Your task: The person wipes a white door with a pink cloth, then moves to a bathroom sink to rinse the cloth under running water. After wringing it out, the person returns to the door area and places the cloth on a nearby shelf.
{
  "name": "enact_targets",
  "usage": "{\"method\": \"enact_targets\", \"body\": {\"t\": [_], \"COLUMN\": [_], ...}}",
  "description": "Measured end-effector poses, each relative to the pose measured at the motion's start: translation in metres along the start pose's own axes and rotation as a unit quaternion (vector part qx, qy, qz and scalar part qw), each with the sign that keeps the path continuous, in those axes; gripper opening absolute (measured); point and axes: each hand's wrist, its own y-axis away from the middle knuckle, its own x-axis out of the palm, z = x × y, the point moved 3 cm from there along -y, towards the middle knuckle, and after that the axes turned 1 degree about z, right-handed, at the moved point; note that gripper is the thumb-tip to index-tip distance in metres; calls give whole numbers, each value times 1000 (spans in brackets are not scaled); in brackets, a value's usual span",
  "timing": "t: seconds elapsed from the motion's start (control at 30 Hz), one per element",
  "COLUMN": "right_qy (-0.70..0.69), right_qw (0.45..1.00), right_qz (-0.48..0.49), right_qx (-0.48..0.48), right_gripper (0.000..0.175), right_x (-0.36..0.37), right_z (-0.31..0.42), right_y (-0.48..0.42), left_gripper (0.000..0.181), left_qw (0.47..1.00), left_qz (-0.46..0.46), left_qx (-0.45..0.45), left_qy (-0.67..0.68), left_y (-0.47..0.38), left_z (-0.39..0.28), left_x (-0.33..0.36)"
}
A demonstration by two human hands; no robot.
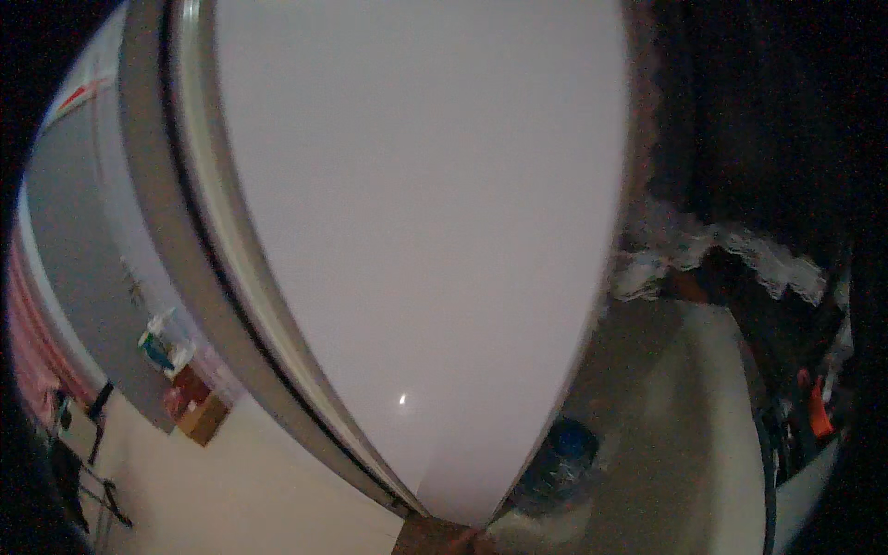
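Neither of my hands is in view. Directly before me stands a tall, pale, smooth panel (430,208), perhaps a door or a wall end, with a small light glinting on its lower part. Along its left side runs a frame (229,277) with light and dark strips. To the right of the panel, a large clear plastic water bottle (555,472) with a blue top rests low down, partly hidden by the panel's edge. A small brown patch (444,534) shows at the bottom, too blurred to name.
On the left, boxes (201,416) and a plastic bag (166,343) stand by a grey wall panel (69,208). Farther left are a pink curtain (35,333) and a dark-legged frame (104,479). At right, dark fabric with lacy trim (749,250) hangs near an orange object (820,409).
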Motion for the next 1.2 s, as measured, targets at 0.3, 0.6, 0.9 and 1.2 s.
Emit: {"method": "enact_targets", "body": {"t": [0.3,0.6,0.9,1.2], "right_qy": [-83,-36,128,526], "right_qw": [996,989,944,614], "right_qz": [-18,-103,-191,-476], "right_qx": [20,-99,-236,-345], "right_gripper": [45,29,28,11], "right_x": [-14,-32,-109,-253], "right_z": [64,179,146,93], "right_y": [81,176,208,354], "left_gripper": [15,21,30,27], "left_qw": [890,930,588,764], "left_qz": [-17,38,126,529], "left_qx": [312,347,617,133], "left_qy": [-334,-119,-508,-345], "left_y": [-101,-253,-239,-19], "left_z": [-230,-498,-522,-278], "left_x": [-7,91,245,409]}}
